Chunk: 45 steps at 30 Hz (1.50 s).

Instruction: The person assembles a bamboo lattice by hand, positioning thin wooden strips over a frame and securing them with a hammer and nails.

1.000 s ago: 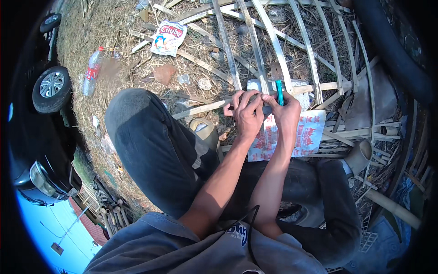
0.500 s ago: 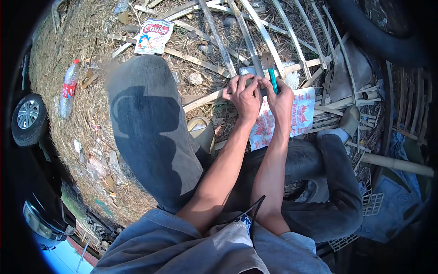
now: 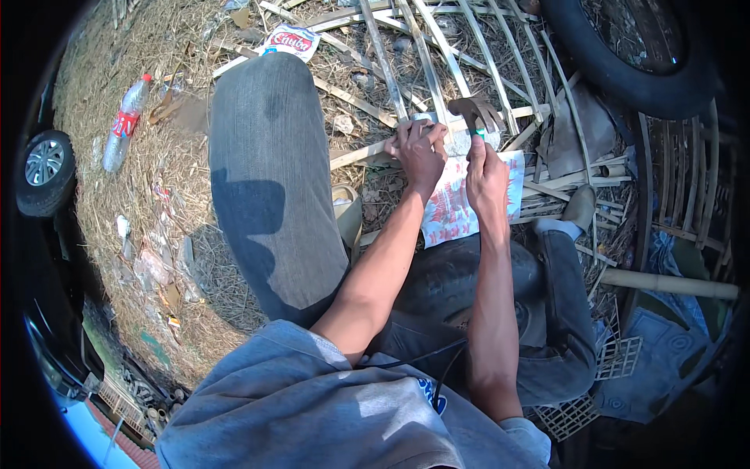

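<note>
Dry straw-covered ground (image 3: 156,234) fills the left of the view, with a car wheel (image 3: 43,168) at its far edge. A black tyre (image 3: 625,62) curves across the upper right. The person sits with the left knee (image 3: 269,156) raised in grey trousers and the other leg folded under. Ahead of the knees lies a frame of split bamboo slats (image 3: 406,55), long strips fanning away with a crosspiece running under the hands. A printed plastic sack (image 3: 461,207), red and white, lies flat beneath the wrists.

The left hand (image 3: 418,148) has its grip closed over the crosspiece where a slat crosses it, fingers curled down on top. The right hand (image 3: 486,168), just beside it, is closed around a small green-handled tool (image 3: 476,134), probably a knife, though only the tip of the handle shows.

A clear plastic bottle (image 3: 125,121) with a red label lies on the straw, well apart at the left.
</note>
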Each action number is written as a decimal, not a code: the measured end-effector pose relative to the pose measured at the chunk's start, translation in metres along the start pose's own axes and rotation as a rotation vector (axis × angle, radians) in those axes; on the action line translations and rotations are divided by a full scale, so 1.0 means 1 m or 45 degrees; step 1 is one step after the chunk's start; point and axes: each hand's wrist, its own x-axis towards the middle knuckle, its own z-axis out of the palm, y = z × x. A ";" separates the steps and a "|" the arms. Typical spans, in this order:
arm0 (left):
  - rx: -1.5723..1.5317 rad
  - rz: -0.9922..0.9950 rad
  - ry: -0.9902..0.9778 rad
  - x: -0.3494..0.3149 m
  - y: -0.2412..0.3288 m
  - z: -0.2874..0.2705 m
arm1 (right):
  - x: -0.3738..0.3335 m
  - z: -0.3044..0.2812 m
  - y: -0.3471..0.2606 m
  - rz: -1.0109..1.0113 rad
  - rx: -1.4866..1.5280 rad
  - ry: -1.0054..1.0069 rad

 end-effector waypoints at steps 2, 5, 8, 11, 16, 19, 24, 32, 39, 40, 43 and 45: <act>-0.092 -0.021 0.011 0.002 0.002 -0.001 | -0.004 -0.003 -0.003 -0.023 -0.030 0.041; -0.064 -0.052 -0.049 -0.001 0.009 -0.002 | -0.003 0.000 0.011 -0.054 -0.204 0.041; -0.074 -0.076 -0.049 0.003 0.007 0.000 | 0.012 -0.004 0.007 -0.053 -0.248 -0.026; -0.055 -0.076 -0.050 0.001 0.004 -0.002 | 0.022 -0.020 0.008 -0.216 -0.306 -0.015; -0.078 -0.042 0.007 -0.003 -0.001 0.001 | 0.036 -0.038 0.056 -0.138 -0.389 -0.309; -0.179 -0.077 -0.101 -0.002 0.003 -0.008 | 0.035 -0.043 0.086 -0.312 -0.515 -0.359; -0.128 -0.071 -0.076 -0.004 -0.004 -0.001 | 0.028 -0.021 0.111 -0.394 -0.002 -0.224; -0.077 -0.061 -0.049 0.000 0.003 0.000 | 0.021 -0.029 0.102 -0.458 -0.234 -0.289; -0.038 -0.056 -0.026 0.003 0.008 -0.001 | 0.024 -0.020 0.105 -0.365 -0.103 -0.180; -0.036 -0.057 -0.046 0.003 0.008 -0.001 | 0.023 -0.017 0.100 -0.332 -0.044 -0.155; -0.033 -0.045 -0.032 -0.002 0.003 -0.003 | 0.025 -0.017 0.088 -0.300 -0.304 -0.269; -0.058 -0.039 0.011 0.004 0.004 0.002 | 0.027 -0.021 0.087 -0.374 -0.149 -0.123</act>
